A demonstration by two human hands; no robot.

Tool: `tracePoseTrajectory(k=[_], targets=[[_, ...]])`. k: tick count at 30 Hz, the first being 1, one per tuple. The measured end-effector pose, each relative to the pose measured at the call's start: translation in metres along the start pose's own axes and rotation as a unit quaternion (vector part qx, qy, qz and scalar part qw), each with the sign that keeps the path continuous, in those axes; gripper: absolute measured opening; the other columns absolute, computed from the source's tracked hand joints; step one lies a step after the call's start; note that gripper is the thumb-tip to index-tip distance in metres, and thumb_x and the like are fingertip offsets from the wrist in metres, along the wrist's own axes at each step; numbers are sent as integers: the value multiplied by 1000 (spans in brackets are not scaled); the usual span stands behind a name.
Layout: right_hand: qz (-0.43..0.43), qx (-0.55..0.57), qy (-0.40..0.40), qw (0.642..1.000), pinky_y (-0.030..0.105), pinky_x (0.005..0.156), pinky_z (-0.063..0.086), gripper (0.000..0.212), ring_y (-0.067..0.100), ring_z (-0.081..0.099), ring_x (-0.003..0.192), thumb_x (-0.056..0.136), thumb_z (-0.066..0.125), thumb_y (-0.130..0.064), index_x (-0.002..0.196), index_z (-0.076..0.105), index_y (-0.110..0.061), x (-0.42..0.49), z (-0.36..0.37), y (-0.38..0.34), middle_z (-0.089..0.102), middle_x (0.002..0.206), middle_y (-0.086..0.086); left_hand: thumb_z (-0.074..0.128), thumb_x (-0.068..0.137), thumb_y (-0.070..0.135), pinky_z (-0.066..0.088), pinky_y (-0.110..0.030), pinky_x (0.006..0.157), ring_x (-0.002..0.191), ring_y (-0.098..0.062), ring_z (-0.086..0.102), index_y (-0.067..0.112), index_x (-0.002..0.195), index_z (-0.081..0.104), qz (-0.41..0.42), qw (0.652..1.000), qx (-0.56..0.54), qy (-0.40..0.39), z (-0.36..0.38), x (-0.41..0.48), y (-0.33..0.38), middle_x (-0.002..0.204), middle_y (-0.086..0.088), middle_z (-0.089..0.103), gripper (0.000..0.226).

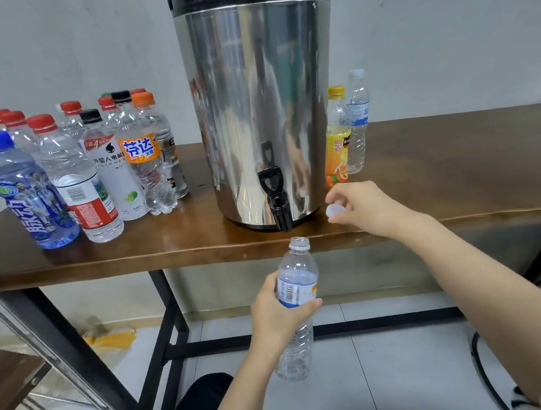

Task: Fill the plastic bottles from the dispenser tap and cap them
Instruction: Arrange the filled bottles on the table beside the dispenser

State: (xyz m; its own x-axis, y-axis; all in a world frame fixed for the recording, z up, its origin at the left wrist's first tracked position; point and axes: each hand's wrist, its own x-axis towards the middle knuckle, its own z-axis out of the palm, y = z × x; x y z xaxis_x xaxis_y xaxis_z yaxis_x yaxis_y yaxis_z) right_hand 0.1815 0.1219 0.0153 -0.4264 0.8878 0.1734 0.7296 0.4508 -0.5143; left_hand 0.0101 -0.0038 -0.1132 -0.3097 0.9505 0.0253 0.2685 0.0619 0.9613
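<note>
A tall steel dispenser (262,102) stands on the wooden table (464,172), its black tap (277,200) hanging over the front edge. My left hand (276,310) grips a clear uncapped bottle (297,277) upright, its open mouth just below the tap's spout. My right hand (362,206) pinches a whitish cap (336,211) just above the table edge, to the right of the tap. The bottle looks empty.
Several capped bottles (86,174) stand grouped on the table left of the dispenser. Two more capped bottles (347,132) stand to its right, one with an orange label. A metal frame (51,350) slants at lower left. Black table legs (171,321) cross below.
</note>
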Motion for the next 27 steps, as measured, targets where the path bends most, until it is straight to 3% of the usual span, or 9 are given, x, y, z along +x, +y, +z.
tracePoseTrajectory(k=[4, 9, 13, 18, 20, 23, 27], targets=[[53, -37, -13, 998, 36, 86, 51, 26, 23, 59, 93, 91, 67, -17, 117, 63, -12, 7, 19, 16, 62, 113, 9, 91, 67, 20, 53, -14, 72, 91, -2, 66, 27, 116, 59, -9, 999, -20, 24, -2, 3, 1, 100, 14, 69, 59], [43, -44, 11, 998, 38, 93, 49, 34, 25, 58, 105, 91, 69, -17, 124, 63, -11, 10, 30, 20, 63, 121, 11, 90, 69, 22, 50, -7, 67, 94, -1, 63, 23, 121, 58, 18, 999, -27, 44, -2, 11, 11, 107, 12, 68, 61], [29, -67, 47, 996, 43, 95, 48, 42, 28, 55, 114, 92, 68, -21, 133, 58, -15, 6, 27, 11, 56, 130, 9, 90, 68, 17, 52, -11, 80, 105, -3, 62, 31, 133, 49, 49, 996, -49, 54, -1, 10, 12, 117, 16, 64, 77], [-116, -43, 189, 974, 41, 83, 51, 29, 22, 58, 99, 98, 58, -26, 127, 62, -20, -3, 5, -37, 63, 111, -1, 90, 67, 14, 55, -28, 93, 113, -5, 61, 34, 137, 47, 92, 992, -49, 77, -1, 8, 8, 123, 22, 61, 85], [-177, -34, 194, 964, 37, 80, 48, 33, 16, 54, 97, 98, 58, -30, 129, 61, -22, -7, -3, -64, 61, 106, -8, 90, 68, 14, 55, -28, 94, 113, -3, 61, 33, 138, 47, 99, 991, -50, 77, -2, 7, 8, 123, 23, 61, 84], [-221, -113, 184, 951, 30, 76, 36, 40, 19, 50, 103, 92, 65, -35, 131, 60, -24, -7, -8, -91, 63, 111, -6, 90, 69, 14, 53, -28, 96, 115, -3, 60, 30, 139, 47, 107, 989, -51, 83, -2, 7, 8, 126, 19, 62, 84], [-231, -220, 188, 929, 36, 77, 36, 32, 24, 48, 104, 88, 69, -35, 115, 66, -18, 1, -3, -100, 65, 105, -2, 90, 68, 17, 55, -31, 95, 115, -4, 61, 32, 140, 47, 101, 990, -47, 81, -3, 7, 6, 126, 16, 63, 86]])
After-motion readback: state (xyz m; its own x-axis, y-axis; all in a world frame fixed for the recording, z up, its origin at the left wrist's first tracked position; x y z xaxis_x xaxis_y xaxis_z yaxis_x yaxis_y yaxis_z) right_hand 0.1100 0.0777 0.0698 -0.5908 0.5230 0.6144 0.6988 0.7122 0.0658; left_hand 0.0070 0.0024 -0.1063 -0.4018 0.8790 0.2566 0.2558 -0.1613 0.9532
